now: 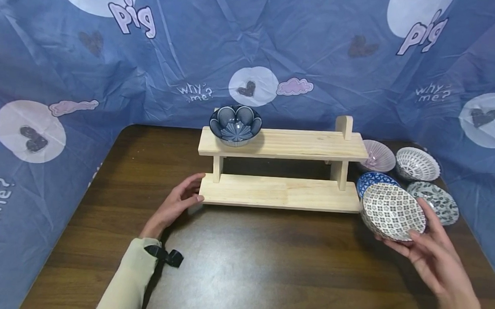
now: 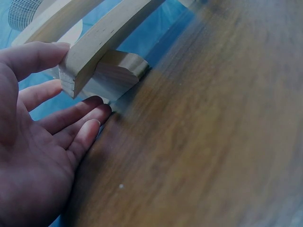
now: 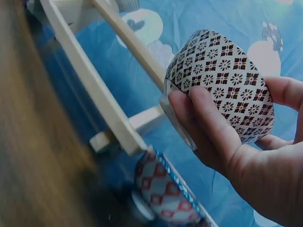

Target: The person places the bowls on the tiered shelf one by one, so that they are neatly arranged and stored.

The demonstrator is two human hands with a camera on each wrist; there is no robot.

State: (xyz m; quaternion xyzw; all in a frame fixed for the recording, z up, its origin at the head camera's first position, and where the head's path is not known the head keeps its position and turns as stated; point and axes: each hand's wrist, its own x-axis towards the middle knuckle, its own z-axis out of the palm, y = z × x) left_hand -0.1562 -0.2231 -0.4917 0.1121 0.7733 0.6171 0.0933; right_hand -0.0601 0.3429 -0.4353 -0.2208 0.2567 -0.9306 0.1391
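Note:
My right hand [image 1: 439,258] grips a white bowl [image 1: 393,211] with a dark lattice pattern, thumb at its rim and fingers beneath. It is raised and tilted at the lower shelf's right end. In the right wrist view, the outside of the bowl [image 3: 222,80] bears brown flower and diamond motifs, and fingers lie near its foot ring. My left hand [image 1: 177,204] rests its thumb and fingertips against the left end of a two-tier wooden shelf [image 1: 279,193]; the left wrist view shows the remaining fingers loosely bent. A dark blue petal-patterned bowl [image 1: 235,126] stands at the upper tier's left.
Right of the shelf, a pinkish bowl [image 1: 377,155], a white-and-grey bowl [image 1: 418,164], a leaf-patterned bowl [image 1: 436,201] and a blue bowl [image 1: 374,179], partly covered by the held one, stand close together. Blue printed cloth [image 1: 278,44] hangs behind the brown table [image 1: 267,267].

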